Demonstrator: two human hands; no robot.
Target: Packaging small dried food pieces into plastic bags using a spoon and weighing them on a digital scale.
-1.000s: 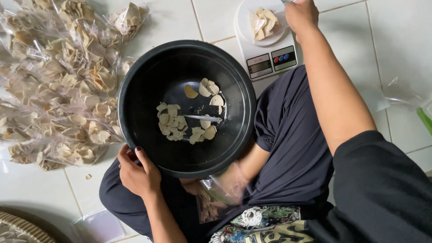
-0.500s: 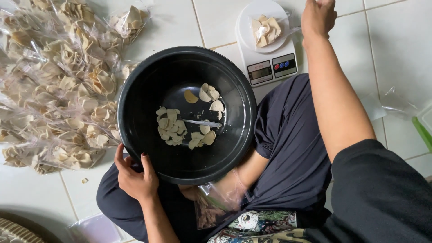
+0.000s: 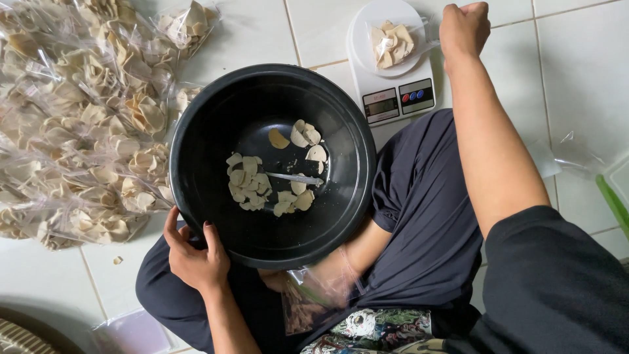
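A heap of clear bagged crackers (image 3: pixel 85 124) covers the tiled floor (image 3: pixel 576 72) at the far left, each bag stuffed with pale curled chips. Just beside it sits a black basin (image 3: pixel 216 131), tilted over the person's lap. The left hand (image 3: pixel 193 255) grips the basin's near rim, fingers (image 3: pixel 211 237) curled over the edge and thumb outside. Inside the basin lies a small scatter of loose crackers (image 3: pixel 262 187) with a thin clear strip of plastic among them. Below the basin, a half-filled clear bag (image 3: pixel 311 298) rests on the lap. Further right, a white kitchen scale (image 3: pixel 400 95) stands on the floor, touching the basin's far side, with a small bag of crackers (image 3: pixel 391 42) on its round pan. The right hand (image 3: pixel 464 27) is beside the scale, fingers clenched into a fist; whether it pinches the bag's edge cannot be told.
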